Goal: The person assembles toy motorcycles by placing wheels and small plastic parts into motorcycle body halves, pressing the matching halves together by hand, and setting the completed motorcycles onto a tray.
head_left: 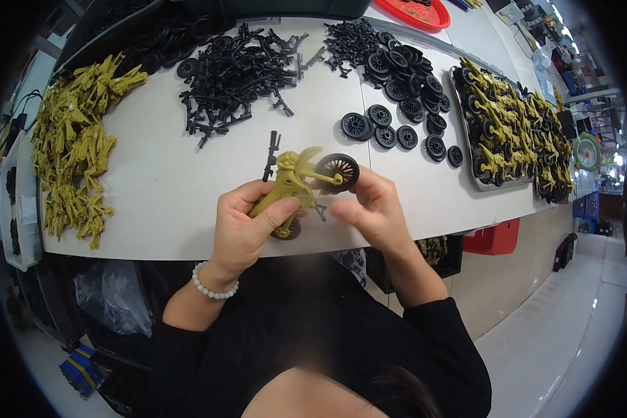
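My left hand (247, 219) grips a yellow toy motorcycle (285, 187) by its body, thumb across the side. Black handlebars (272, 155) stick up from it on the left. A black spoked wheel (338, 173) sits at the fork end on the right, and another wheel (286, 230) shows partly below my left thumb. The fingers of my right hand (373, 209) curl behind the right-hand wheel, its thumb held apart below. A small dark kickstand-like piece (320, 211) juts out under the body. My right fingertips are hidden by the wheel.
Yellow bodies (73, 150) are heaped at the left, black handlebar parts (240, 76) at the back middle. Loose wheels (385, 136) and small black parts (355, 43) lie right of them. A tray (477, 177) of wheeled yellow toys stands far right. A red bin (492, 237) is below the table edge.
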The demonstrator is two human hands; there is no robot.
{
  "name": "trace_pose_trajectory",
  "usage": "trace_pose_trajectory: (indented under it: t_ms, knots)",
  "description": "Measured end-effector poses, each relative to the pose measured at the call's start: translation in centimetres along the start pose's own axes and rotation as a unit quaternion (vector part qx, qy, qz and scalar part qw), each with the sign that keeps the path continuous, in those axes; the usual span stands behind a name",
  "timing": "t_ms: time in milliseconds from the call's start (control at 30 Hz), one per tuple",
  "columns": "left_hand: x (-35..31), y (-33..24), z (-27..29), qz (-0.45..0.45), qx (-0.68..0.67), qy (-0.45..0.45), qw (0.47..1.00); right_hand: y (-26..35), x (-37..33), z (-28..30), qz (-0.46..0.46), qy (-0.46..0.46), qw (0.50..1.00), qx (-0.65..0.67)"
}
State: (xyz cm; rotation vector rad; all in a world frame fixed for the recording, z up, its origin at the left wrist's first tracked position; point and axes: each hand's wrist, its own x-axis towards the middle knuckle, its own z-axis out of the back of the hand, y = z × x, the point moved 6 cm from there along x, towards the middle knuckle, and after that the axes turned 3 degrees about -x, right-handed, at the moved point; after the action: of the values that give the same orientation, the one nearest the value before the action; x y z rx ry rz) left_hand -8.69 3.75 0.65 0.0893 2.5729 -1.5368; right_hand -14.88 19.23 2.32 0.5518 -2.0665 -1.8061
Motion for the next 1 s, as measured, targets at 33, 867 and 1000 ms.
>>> trace_pose_trajectory:
  t_ms: [33, 867, 1000]
  knots:
    - [0.0, 0.3, 0.1, 0.000, 0.001, -0.002, 1.000, 0.0, -0.2, -0.2, 0.005, 0.027, 0.997, -0.073]
    - [0.5, 1.8, 0.4, -0.055, -0.115, -0.014, 0.992, 0.9, -0.3, -1.3, 0.099, 0.071, 0.977, -0.174]
    - [0.4, 1.3, -0.4, -0.075, -0.125, 0.007, 0.989, 1.1, -0.2, 0.2, 0.073, 0.000, 0.993, -0.092]
